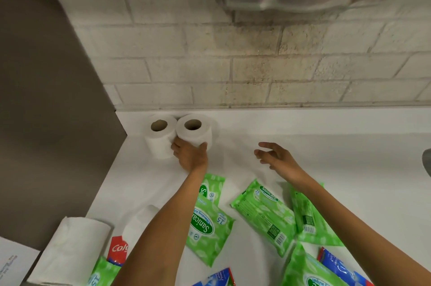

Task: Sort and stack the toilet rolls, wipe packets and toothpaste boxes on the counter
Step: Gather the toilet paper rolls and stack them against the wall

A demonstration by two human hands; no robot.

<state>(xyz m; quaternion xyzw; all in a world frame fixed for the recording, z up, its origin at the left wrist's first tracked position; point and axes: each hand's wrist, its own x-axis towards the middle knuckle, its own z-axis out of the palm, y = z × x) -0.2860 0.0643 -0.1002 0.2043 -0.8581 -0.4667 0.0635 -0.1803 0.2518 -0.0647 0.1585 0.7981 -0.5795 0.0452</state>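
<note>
In the head view, the left hand (190,156) wraps its fingers round a toilet roll (194,129) standing at the counter's (303,127) back beside another roll (161,136); the right hand (274,156) hovers spread, holding nothing. Rolls look light and squashy, best gripped round the sides. Four rolls show, six wipe packets (263,213) and three toothpaste boxes (119,250), some partly hidden.
</note>
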